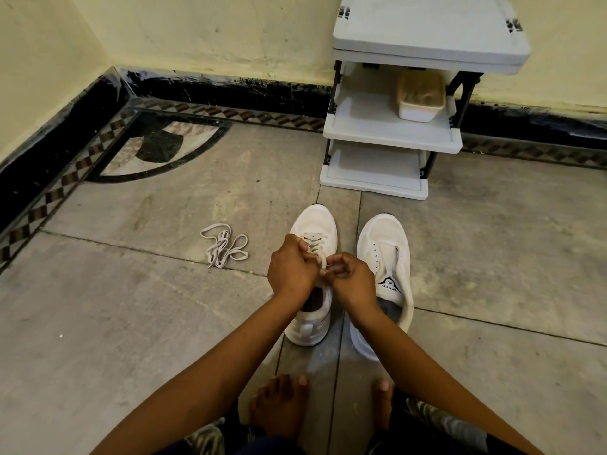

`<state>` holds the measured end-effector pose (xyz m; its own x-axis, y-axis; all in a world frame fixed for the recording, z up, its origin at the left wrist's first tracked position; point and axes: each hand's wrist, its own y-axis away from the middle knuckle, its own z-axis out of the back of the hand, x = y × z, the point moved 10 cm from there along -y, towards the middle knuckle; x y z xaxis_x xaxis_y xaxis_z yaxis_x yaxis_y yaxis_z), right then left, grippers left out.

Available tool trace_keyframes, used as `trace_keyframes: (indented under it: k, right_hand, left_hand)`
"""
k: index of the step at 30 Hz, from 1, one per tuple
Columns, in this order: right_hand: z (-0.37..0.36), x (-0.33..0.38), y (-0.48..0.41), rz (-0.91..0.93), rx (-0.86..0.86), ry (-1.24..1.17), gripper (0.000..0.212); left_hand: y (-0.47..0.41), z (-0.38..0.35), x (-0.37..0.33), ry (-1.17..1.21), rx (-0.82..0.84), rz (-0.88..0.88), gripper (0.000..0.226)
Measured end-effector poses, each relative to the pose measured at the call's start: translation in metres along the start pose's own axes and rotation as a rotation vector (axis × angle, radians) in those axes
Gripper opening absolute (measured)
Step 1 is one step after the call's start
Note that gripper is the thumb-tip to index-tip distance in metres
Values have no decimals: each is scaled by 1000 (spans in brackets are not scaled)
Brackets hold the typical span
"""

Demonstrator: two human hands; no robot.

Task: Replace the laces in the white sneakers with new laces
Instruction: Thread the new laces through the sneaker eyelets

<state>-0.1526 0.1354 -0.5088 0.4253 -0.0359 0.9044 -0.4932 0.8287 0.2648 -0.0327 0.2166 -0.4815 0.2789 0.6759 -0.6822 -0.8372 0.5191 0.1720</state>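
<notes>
Grey floor (164,307) wide around sneaker (315,221); left hand (290,269), right hand (353,279) pinch lace (323,259).

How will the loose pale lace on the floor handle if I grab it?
The flat pale fabric lace lies in tangled loops, so it is likely floppy and would dangle, perhaps snagging. It looks thin, so probably light.

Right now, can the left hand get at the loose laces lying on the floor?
Probably yes. The loose laces lie on bare floor on the left hand's own side, with nothing between. But its grip looks closed on the lace of the sneaker, so it must let go first.
</notes>
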Motion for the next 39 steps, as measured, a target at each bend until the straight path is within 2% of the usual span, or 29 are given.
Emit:
trace_keyframes:
  k: [5,10,12,14,16,18,21,24,25,27,29,31,33,35,36,39]
  right_hand:
    - [1,1,3,45,-54,-2,10]
    - [0,3,-1,60,-23,-46,5]
    - [0,5,-5,54,-17,54,10]
    - [-1,7,-9,42,-25,205,12]
    - [-4,8,-9,26,-17,307,7]
    - [-3,7,-8,-8,-8,320,7]
    - [22,20,-7,-47,-109,135,9]
    - [61,60,-16,-63,-193,-397,12]
    - [73,80,-19,-24,-187,-580,15]
    - [102,119,-23,148,-218,-730,21]
    - [114,136,-21,281,-262,-627,23]
    - [94,124,-23,304,-230,-247,18]
    - [41,84,-26,230,20,323,23]
    - [-1,37,-16,174,241,689,35]
    - [-10,27,-12,187,268,746,35]
    - [-7,31,-12,268,209,733,24]
  left_hand:
    - [10,-2,-6,-27,23,-43,12]
    - [12,-1,-11,22,180,-199,19]
    - [11,12,-16,-103,129,-342,22]
    - [12,18,-12,-347,100,-438,35]
    - [12,12,8,-505,195,-374,45]
    - [12,6,25,-519,250,-293,44]
    - [11,5,28,-551,239,-283,42]
    - [12,6,28,-529,218,-280,42]
    - [14,6,27,-523,207,-281,44]
    - [16,10,27,-500,163,-279,50]
    - [15,16,30,-427,114,-250,57]
    - [11,19,40,-344,106,-171,59]
    - [8,16,47,-327,137,-118,49]
    - [7,12,47,-334,155,-122,39]
    - [7,11,46,-328,151,-132,38]
    - [8,13,45,-282,114,-137,40]
